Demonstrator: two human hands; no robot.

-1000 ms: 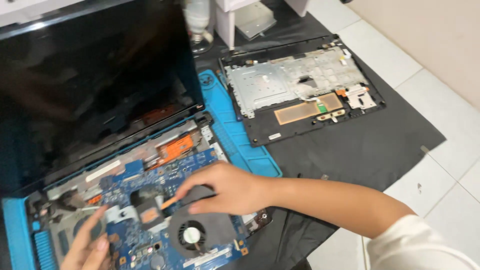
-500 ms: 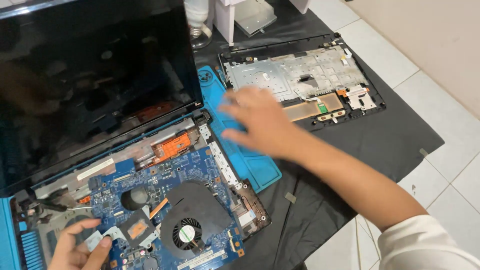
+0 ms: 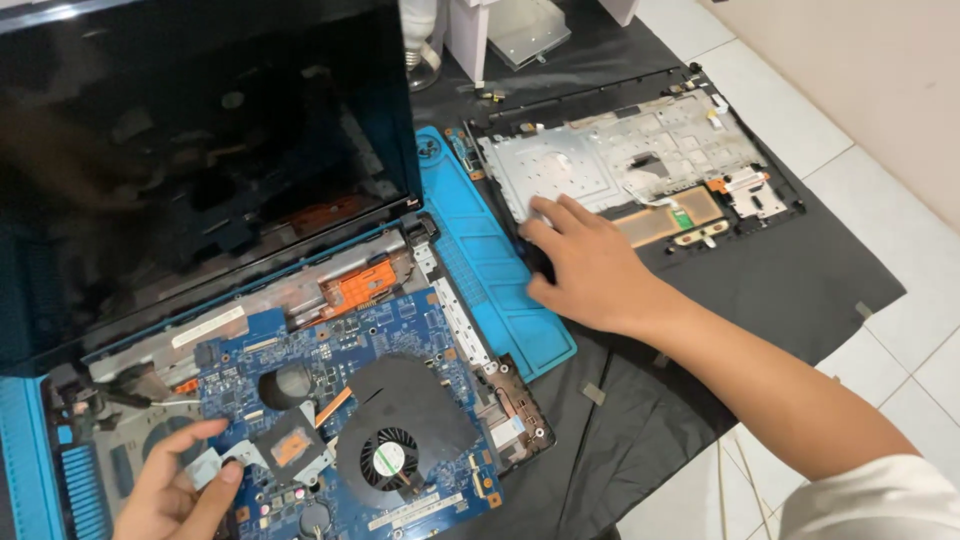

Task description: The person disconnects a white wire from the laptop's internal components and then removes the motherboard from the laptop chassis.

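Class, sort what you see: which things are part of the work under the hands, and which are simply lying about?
In use: blue motherboard, cooling fan, left hand, right hand, blue mat.

Lying about: removed keyboard cover, glass jar, black cloth.

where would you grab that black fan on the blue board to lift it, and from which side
Grip the fan by its flat black housing rim, fingers on opposite edges, coming from above. It lies flat on the blue board, so only the top and outer edges are free. Keep off the open blades in the middle.

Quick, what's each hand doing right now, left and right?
Left hand: pinching a small metal bracket on the laptop motherboard.
Right hand: open, empty, resting at the blue mat edge.
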